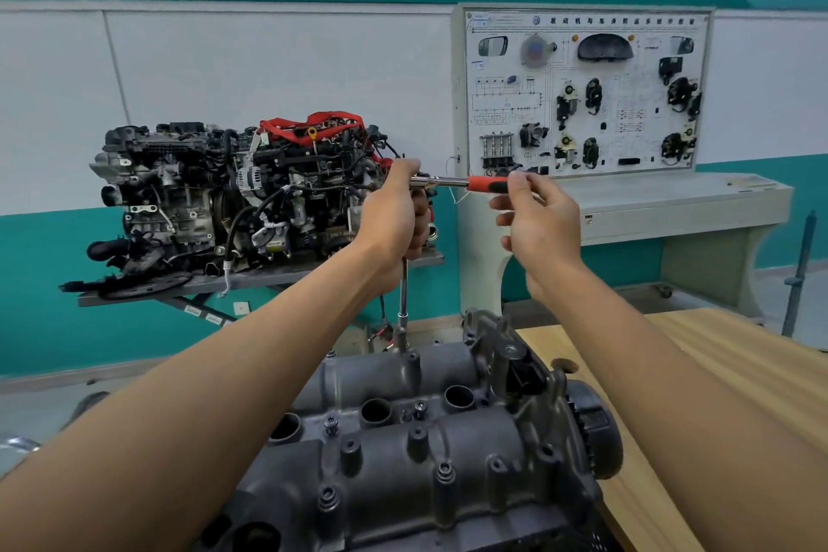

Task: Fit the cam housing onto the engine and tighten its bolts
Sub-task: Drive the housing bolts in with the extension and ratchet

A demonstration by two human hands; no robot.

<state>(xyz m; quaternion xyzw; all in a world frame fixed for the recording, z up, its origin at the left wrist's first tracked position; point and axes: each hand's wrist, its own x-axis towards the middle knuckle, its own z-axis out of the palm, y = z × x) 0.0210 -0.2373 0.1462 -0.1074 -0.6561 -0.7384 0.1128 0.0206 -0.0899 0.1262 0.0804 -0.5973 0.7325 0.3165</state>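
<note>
At 10 o'clock, far back, a spare engine [233,193] on a stand, out of play. Near centre, left hand [396,215] wrapped in a full fist round the top of the long bar [404,282], just under the head of the ratchet [441,181]. At its 3 o'clock, right hand [537,224] pinching the tip of the red handle between thumb and fingertips [517,180], remaining fingers loosely curled (a light hold, no fist). Beyond, at 1 o'clock, a wiring display board [582,90].

Likely trouble: with so long a bar and so light a pinch, easy to lean off vertical on the swing, walking the socket [402,324] off its bolt or rounding the head. Also a risk of pulling this 1 down hard with 2 bolts [330,422] near the middle seemingly standing proud, seating the casting unevenly. Seating of the socket on the bolt head: impossible to tell.

Cam housing [403,453] at 6 o'clock of the left hand, well below it, with the wooden table [739,372] at its 3 o'clock. Linked to that hand only through bar and socket, at the far 12 o'clock edge. Well apart from the right hand.
</note>
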